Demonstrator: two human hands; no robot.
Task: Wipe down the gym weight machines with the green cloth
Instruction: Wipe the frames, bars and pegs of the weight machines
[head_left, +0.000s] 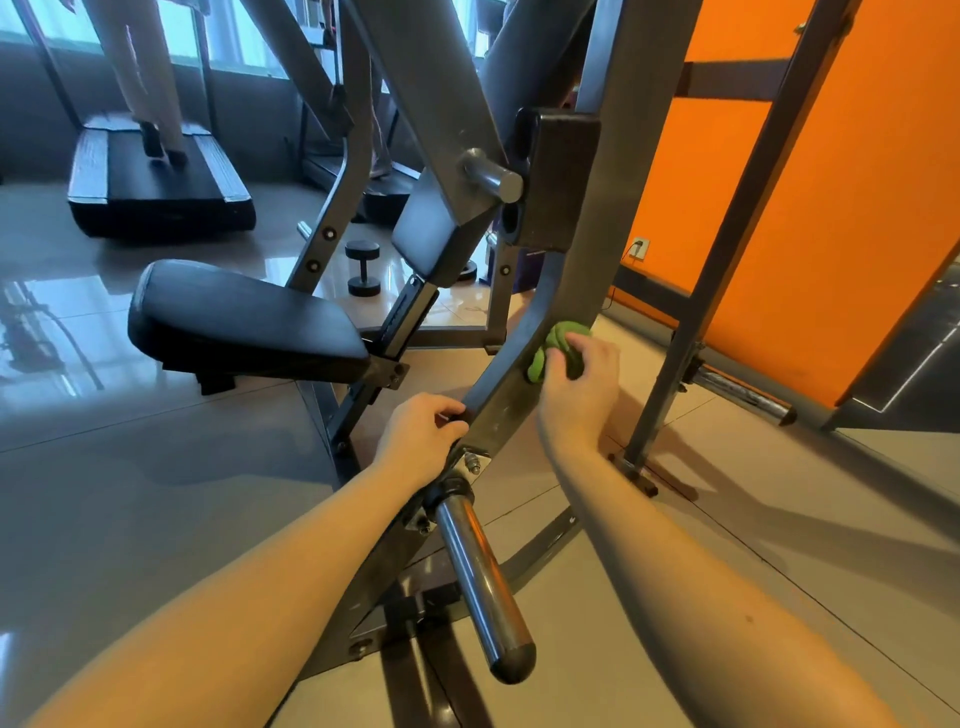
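Above the chrome peg (478, 577), right fingers (570, 347) clutch green cloth (540, 364) against machine arm (511, 400); left fingers (445, 411) grip its edge.

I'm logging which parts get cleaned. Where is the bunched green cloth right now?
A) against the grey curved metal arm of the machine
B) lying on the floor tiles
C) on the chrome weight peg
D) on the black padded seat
A: the right hand holds the bunched green cloth against the grey curved metal arm, while the left hand grips that arm's lower end.
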